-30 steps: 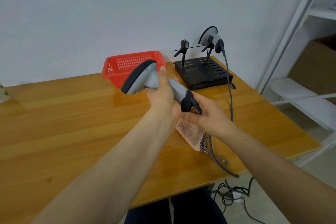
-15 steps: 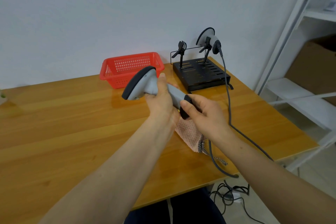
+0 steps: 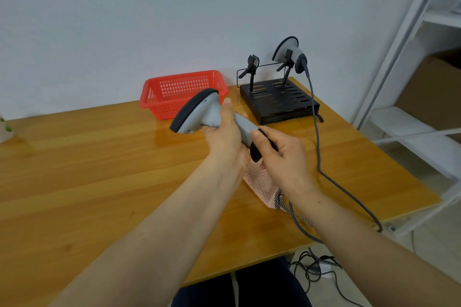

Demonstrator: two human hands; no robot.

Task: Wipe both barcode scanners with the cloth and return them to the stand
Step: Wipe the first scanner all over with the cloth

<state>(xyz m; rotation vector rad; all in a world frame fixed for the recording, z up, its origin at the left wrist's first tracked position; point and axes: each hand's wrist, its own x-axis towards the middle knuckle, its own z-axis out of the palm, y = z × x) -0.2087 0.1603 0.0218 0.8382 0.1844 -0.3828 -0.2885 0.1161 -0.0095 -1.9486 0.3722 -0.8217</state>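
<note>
A grey barcode scanner (image 3: 199, 112) with a black head is held above the wooden table (image 3: 87, 169). My left hand (image 3: 224, 137) grips its handle from below. Around the black butt end of that handle my right hand (image 3: 282, 157) curls its thumb and fingers. A pink mesh cloth (image 3: 262, 184) lies on the table under both hands. The second scanner (image 3: 289, 53) sits clipped on the right post of the black stand (image 3: 279, 99), its grey cable (image 3: 318, 137) running down over the table's front edge. The stand's left clip (image 3: 252, 65) holds nothing.
A red plastic basket (image 3: 182, 92) stands at the back of the table, left of the stand. White metal shelving (image 3: 411, 57) with a cardboard box rises on the right. Loose cables lie on the floor below the table's front edge.
My right hand slid up from the cable end onto the black butt of the handle. The scanner stayed in my left hand, shifting slightly.
</note>
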